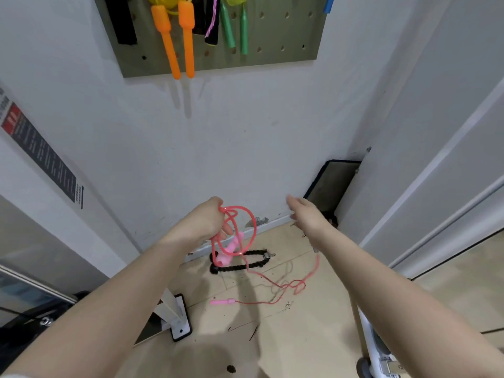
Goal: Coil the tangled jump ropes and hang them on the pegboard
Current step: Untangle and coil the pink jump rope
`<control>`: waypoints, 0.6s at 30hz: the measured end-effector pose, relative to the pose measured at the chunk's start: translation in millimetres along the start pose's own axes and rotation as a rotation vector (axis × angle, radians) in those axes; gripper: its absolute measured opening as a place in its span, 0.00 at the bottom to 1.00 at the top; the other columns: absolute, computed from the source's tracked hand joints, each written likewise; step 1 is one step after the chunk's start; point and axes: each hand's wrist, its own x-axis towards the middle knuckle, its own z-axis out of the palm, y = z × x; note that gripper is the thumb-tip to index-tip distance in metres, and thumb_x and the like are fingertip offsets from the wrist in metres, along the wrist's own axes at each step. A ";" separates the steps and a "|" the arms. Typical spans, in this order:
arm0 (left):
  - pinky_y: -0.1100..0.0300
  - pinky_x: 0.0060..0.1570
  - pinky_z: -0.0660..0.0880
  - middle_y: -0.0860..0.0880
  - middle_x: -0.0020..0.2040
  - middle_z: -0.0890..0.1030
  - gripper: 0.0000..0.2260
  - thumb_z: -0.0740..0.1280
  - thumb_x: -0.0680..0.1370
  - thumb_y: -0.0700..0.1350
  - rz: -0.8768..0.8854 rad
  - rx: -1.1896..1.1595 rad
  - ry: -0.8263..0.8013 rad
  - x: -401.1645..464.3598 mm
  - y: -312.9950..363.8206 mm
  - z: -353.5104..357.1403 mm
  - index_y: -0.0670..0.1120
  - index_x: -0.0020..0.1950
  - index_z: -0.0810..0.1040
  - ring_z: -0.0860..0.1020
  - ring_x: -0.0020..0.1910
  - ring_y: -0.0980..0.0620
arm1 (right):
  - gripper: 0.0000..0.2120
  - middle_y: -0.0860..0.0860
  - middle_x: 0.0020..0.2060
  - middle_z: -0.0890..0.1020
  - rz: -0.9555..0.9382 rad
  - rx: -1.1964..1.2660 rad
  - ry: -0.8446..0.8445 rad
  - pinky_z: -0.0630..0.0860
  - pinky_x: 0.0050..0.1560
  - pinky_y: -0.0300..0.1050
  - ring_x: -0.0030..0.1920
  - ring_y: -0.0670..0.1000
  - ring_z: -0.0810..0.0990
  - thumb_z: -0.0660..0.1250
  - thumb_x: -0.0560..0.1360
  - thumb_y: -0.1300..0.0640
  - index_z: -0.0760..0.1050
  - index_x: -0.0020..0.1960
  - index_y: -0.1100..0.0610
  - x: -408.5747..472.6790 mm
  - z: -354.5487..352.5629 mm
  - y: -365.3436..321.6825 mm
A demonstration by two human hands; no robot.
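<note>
My left hand (208,223) grips a pink jump rope (252,226), with a few loops and one pink handle (230,249) hanging from it. The rest of the cord trails down to the floor in a loose tangle (290,287), ending in the second pink handle (221,302). My right hand (306,214) is held out to the right of the loops, fingers apart, holding nothing; it looks blurred. A black braided rope (245,261) lies on the floor by the wall. The pegboard (281,31) above carries hung ropes with orange handles (174,36) and green handles (234,28).
A white wall lies straight ahead, with a door frame (425,170) on the right. A dark panel (332,184) leans in the corner. A white metal stand foot (177,317) sits on the floor at lower left. Wheeled white equipment (379,353) stands at lower right.
</note>
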 end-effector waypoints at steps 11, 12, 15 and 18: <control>0.63 0.28 0.62 0.53 0.30 0.72 0.06 0.69 0.74 0.47 0.348 0.216 0.269 -9.8 28.5 -2.2 0.47 0.45 0.75 0.69 0.29 0.57 | 0.03 0.45 0.24 0.72 -0.330 -0.064 -0.446 0.63 0.25 0.35 0.22 0.42 0.66 0.65 0.76 0.61 0.76 0.50 0.58 -53.9 26.0 -49.1; 0.63 0.29 0.62 0.53 0.30 0.71 0.07 0.69 0.73 0.49 0.334 0.231 0.266 -9.5 25.2 -3.9 0.47 0.42 0.75 0.69 0.30 0.56 | 0.03 0.46 0.24 0.69 -0.330 -0.089 -0.362 0.61 0.24 0.33 0.21 0.41 0.63 0.66 0.76 0.61 0.77 0.48 0.60 -51.9 21.9 -50.0; 0.62 0.26 0.60 0.51 0.27 0.67 0.11 0.65 0.77 0.48 0.188 0.138 0.077 -8.0 11.8 -8.9 0.45 0.36 0.74 0.67 0.25 0.51 | 0.06 0.49 0.28 0.68 -0.347 0.018 -0.168 0.63 0.27 0.32 0.25 0.44 0.64 0.67 0.75 0.59 0.77 0.41 0.60 -44.8 7.6 -49.5; 0.64 0.24 0.53 0.52 0.22 0.63 0.13 0.63 0.79 0.47 0.052 -0.068 -0.312 -13.5 3.6 -9.6 0.44 0.36 0.75 0.57 0.19 0.55 | 0.08 0.49 0.31 0.72 -0.384 0.054 -0.057 0.72 0.37 0.35 0.31 0.44 0.73 0.67 0.75 0.56 0.75 0.40 0.60 -39.5 1.6 -43.2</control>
